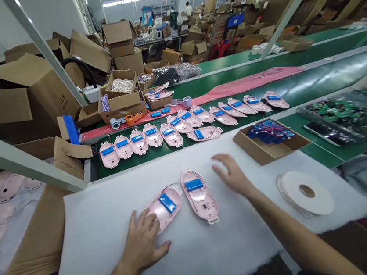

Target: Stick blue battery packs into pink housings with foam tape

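Observation:
Two pink plastic housings lie on the white foam sheet in front of me, each with a blue battery pack inside. My left hand (145,236) rests at the lower end of the left housing (157,211), its fingers spread and touching the edge. The right housing (202,203) lies between my hands, with its battery pack (194,185) near the top end. Over the sheet to the right of it is my right hand (230,174), fingers apart and nothing in them.
Pink housings (152,136) with blue packs line the green bench. A cardboard box (261,150) of wired blue packs and a white tape roll (305,192) stand at right. Bagged circuit boards (340,113) lie beyond. At left, an open carton (33,243) contains pink shells.

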The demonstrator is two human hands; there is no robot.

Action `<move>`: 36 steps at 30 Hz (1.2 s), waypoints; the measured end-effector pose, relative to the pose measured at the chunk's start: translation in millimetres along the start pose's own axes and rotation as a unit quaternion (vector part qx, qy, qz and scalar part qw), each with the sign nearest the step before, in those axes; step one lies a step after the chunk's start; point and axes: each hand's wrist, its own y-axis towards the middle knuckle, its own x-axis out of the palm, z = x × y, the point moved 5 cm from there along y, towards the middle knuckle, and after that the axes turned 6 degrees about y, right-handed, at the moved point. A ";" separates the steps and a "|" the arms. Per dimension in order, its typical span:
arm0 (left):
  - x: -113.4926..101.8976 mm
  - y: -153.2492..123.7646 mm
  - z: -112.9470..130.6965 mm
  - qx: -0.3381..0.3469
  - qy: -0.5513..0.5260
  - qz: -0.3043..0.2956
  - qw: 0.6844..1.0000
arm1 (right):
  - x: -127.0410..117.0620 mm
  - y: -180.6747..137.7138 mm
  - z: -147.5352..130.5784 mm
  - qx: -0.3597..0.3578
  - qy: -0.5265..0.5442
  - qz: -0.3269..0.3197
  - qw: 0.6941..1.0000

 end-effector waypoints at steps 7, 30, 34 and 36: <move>-4.1 21.4 -28.5 -0.066 0.075 -0.005 0.995 | 58.9 -96.0 -63.6 -0.008 -0.097 -0.159 0.982; -58.8 354.9 -341.2 -0.179 0.112 -0.081 0.974 | 65.9 384.7 16.7 -0.238 -0.236 -0.236 0.912; -26.5 356.5 -341.0 -0.153 0.099 -0.120 0.976 | 123.0 415.4 44.8 -0.252 -0.223 -0.266 0.903; -16.8 348.0 -333.5 -0.147 0.096 -0.130 0.976 | 143.8 415.0 58.0 -0.252 -0.216 -0.306 0.892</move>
